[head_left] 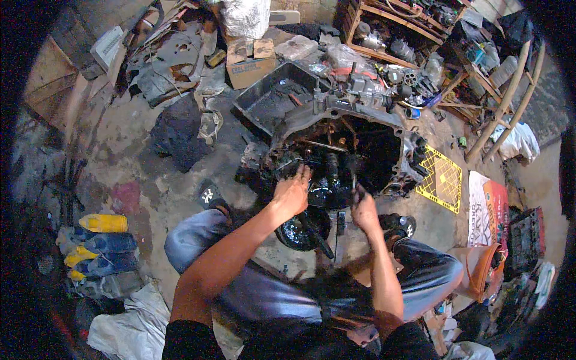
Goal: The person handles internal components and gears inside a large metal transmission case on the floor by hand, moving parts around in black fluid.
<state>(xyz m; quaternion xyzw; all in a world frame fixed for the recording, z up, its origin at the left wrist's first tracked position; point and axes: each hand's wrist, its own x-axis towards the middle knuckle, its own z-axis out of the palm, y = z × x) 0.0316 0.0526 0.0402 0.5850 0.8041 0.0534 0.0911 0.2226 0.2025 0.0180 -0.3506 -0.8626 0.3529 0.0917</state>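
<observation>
A large, open metal housing point(336, 112), its inside black and oily, stands on the floor between my feet; it looks like an engine or gearbox casing. My left hand point(293, 193) lies on its near left part with the fingers stretched forward. In my right hand point(364, 211) is a slim, pale-handled tool point(354, 181), pointing up into the housing; its dark far end is blurred. Below my hands sits a round black pan point(292, 235), shiny with dark liquid. Beside it lies a narrow, dark, brush-like tool point(340, 224).
Behind the housing are a black tray point(249, 111), a cardboard box point(251, 73) and a wooden shelf point(384, 53) of metal parts. A yellow grid panel point(441, 180) lies at right, near a brown bag point(477, 273). Several bottles point(103, 223) stand at left by a white sack point(135, 321).
</observation>
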